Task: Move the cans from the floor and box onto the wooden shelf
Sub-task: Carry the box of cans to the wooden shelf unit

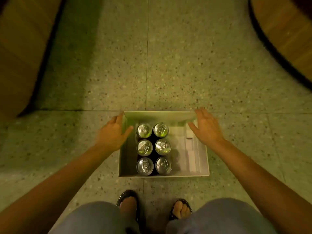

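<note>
A white open-topped box (203, 159) stands on the speckled floor in front of my feet. Several silver-topped cans (154, 148) stand upright in its left half, packed in two columns. My left hand (112, 132) is at the box's left wall, fingers spread, thumb over the inside and fingers outside. Over the far right corner of the box is my right hand (206, 128), also spread, its thumb pointing inward. Neither hand touches a can. The right half of the box holds only white cardboard inserts (190, 149).
Wooden furniture rises at the far left (18, 53) and another wooden piece with a dark edge at the far right (285, 31). Terrazzo floor (168, 65) stretches between them. My knees and sandalled feet (129, 204) are just behind the box.
</note>
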Tool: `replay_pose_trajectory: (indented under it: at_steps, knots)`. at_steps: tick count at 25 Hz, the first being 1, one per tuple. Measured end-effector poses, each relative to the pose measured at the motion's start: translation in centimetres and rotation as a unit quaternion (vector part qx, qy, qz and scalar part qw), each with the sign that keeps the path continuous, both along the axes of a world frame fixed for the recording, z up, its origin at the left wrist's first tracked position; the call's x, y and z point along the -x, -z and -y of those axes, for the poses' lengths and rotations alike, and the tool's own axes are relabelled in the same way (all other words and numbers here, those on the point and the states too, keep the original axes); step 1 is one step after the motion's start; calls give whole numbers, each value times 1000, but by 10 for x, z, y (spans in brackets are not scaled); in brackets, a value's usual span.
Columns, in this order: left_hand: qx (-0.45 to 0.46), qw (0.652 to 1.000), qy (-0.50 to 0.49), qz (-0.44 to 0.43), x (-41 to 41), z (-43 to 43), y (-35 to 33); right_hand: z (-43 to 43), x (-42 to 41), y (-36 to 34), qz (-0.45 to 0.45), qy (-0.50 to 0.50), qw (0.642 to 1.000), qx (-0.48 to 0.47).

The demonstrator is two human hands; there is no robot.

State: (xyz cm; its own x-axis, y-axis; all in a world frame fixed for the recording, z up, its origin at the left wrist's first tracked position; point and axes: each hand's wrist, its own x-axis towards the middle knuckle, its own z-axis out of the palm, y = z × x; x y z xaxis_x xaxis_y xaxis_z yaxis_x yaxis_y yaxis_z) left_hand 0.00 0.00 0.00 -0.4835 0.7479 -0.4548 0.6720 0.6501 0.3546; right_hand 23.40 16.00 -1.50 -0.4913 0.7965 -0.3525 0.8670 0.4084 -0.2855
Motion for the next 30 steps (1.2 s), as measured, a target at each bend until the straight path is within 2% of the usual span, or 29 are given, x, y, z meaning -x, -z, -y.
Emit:
replay_pose_trajectory:
  at_steps: [3, 5, 7, 8, 14, 18, 20, 23, 30]
  knots:
    - [8, 996, -78, 52, -7, 21, 46, 11, -23, 44, -59, 108, 992, 10]
    - [-39, 975, -152, 159, -17, 30, 58, 25, -39, 60, -116, 174, 977, 46]
    - [-89, 946, -223, 219, -23, 32, 62, 33, -45, 66, -155, 214, 961, 80]
    - [-101, 939, -239, 225, -24, 30, 62, 33, -43, 64, -160, 223, 958, 82]
    - [-95, 959, -217, 159, -28, 31, 60, 32, -40, 63, -167, 240, 955, 54]
    - [-105, 967, -196, 127, -19, 21, 35, 25, -37, 37, -186, 237, 952, 48]
    - [-112, 968, -188, 121, -13, 11, -8, 17, -34, -3, -192, 241, 951, 40]
    - [-128, 964, -196, 125, 0, -1, -107, 3, -28, -105, -202, 239, 949, 43]
    - [-180, 959, -179, 122, 23, -12, -404, -18, -12, -413, -224, 226, 947, 40]
